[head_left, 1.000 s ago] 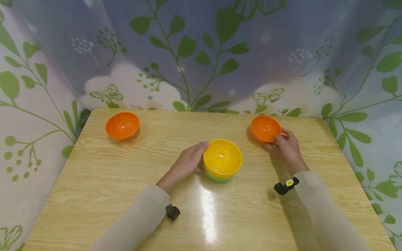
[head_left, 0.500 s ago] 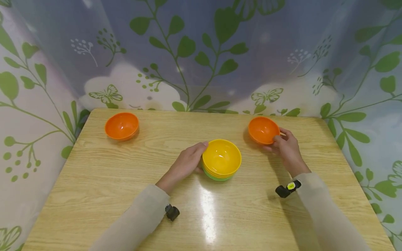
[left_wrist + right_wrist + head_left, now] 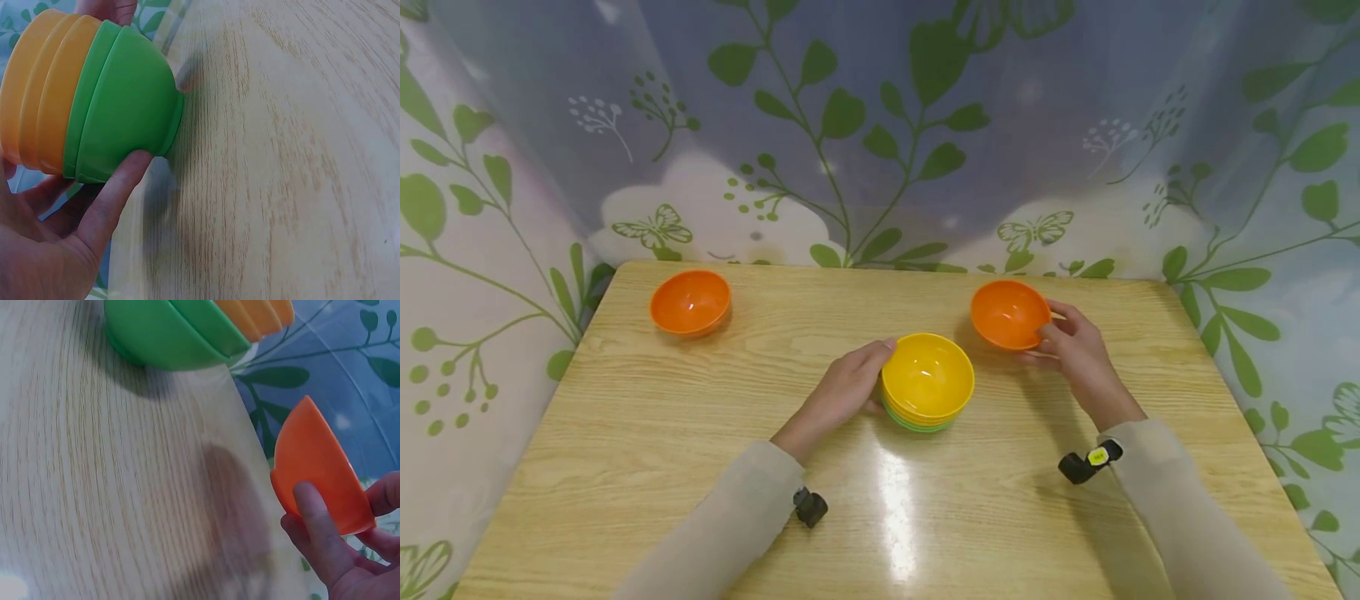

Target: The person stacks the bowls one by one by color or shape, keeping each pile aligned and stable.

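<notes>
A stack of nested bowls, yellow bowls [image 3: 928, 377] over green bowls [image 3: 128, 103], stands near the middle of the table. My left hand [image 3: 844, 387] grips the stack from its left side, thumb at the top rim and fingers low on the green wall. To the right and a little behind, my right hand [image 3: 1084, 354] pinches an orange bowl [image 3: 1009, 315] by its right rim, thumb on the inside edge and fingers beneath. In the right wrist view this orange bowl [image 3: 319, 472] is held above the tabletop, apart from the stack.
Another orange bowl [image 3: 691, 303] sits at the back left of the wooden table [image 3: 625, 467]. A leaf-patterned curtain [image 3: 880, 150] hangs right behind the table's back edge and along both sides.
My right hand has carried the orange bowl leftward, closer to the stack. The left hand has kept its grip, and the stack and the far-left bowl stay in place.
</notes>
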A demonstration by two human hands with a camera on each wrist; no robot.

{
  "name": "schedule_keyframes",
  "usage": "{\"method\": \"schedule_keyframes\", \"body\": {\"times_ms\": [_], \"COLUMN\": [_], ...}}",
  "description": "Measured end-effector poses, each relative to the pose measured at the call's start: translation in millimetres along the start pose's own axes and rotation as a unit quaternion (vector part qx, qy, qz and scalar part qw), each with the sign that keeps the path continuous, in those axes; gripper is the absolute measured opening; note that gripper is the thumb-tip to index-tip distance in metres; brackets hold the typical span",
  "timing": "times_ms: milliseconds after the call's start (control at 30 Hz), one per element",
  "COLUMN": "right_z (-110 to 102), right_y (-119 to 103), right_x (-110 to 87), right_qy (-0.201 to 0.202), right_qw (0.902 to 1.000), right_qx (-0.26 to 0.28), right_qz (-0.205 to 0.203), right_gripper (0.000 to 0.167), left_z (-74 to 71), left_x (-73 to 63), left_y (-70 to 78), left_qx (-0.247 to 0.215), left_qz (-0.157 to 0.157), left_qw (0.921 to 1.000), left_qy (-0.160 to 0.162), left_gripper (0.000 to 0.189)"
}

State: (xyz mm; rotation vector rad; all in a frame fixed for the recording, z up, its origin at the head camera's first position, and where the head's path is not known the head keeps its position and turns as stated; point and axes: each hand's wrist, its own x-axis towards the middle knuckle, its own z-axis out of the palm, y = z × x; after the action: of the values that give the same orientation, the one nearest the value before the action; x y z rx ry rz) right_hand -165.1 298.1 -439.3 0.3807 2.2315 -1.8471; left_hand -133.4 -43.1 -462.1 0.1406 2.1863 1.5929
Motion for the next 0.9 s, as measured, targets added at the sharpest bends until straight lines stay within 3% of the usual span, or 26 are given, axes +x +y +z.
{"method": "schedule_keyframes", "body": {"times_ms": [300,900], "right_z": [11,22], "right_y": [-12,-35], "right_x": [-11.3,-30.7], "right_qy": [-0.014,-0.047], "right_qw": [0.9995,0.9967], "right_qx": [-0.023,-0.017], "right_qz": [-0.016,-0.064], "right_gripper": [0.064,0.055], "left_z": [-0.4,-1.2], "left_x": [-0.1,0.9], "left_y": [0.2,-2.1], "left_qx": [0.003,-0.004], "left_qz": [0.002,0.002], "left_qw": [1.0000,1.0000], "left_qy": [0.000,-0.001], "left_gripper": [0.067,0.066]}}
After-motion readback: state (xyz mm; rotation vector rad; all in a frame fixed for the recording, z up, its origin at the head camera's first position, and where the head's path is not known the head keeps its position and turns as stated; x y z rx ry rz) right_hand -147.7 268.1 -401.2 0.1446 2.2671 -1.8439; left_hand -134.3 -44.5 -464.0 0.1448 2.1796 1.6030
